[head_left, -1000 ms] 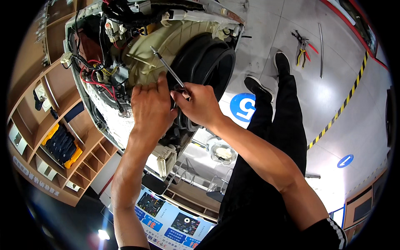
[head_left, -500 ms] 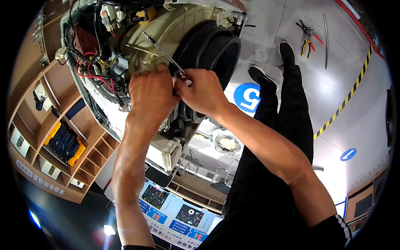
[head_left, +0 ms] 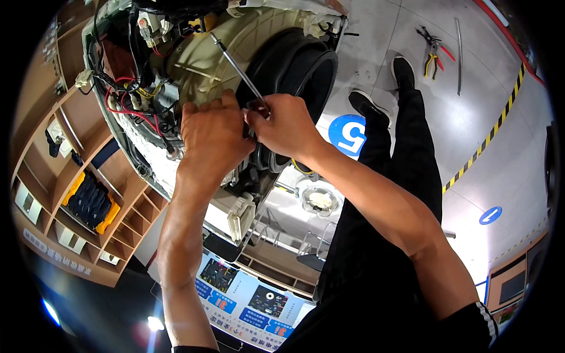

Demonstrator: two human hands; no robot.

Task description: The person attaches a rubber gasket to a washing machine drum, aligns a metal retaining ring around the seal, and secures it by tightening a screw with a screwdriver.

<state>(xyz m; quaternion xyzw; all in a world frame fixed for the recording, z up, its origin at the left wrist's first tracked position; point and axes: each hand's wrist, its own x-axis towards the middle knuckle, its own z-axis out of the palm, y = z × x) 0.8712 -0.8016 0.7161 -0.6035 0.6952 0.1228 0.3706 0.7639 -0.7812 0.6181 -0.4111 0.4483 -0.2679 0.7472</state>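
Observation:
In front of me stands an opened front-loading washing machine with a pale plastic tub and a black rubber door gasket. My right hand is closed round the lower end of a thin metal rod. The rod slants up and to the left across the tub, its stepped tip free. My left hand lies against the tub beside the gasket, back upward, fingers curled over and close to the right hand. Whatever its fingertips grip is hidden beneath the hand.
Red and yellow wires hang at the machine's left side. Pliers and a long metal bar lie on the floor near a person's black shoes. A round glass door is below the machine. Wooden shelves stand left.
The free end of the metal rod has swung up and slightly right, so it stands steeper. Both hands stay almost in place. A yellow strip now shows beneath my right wrist.

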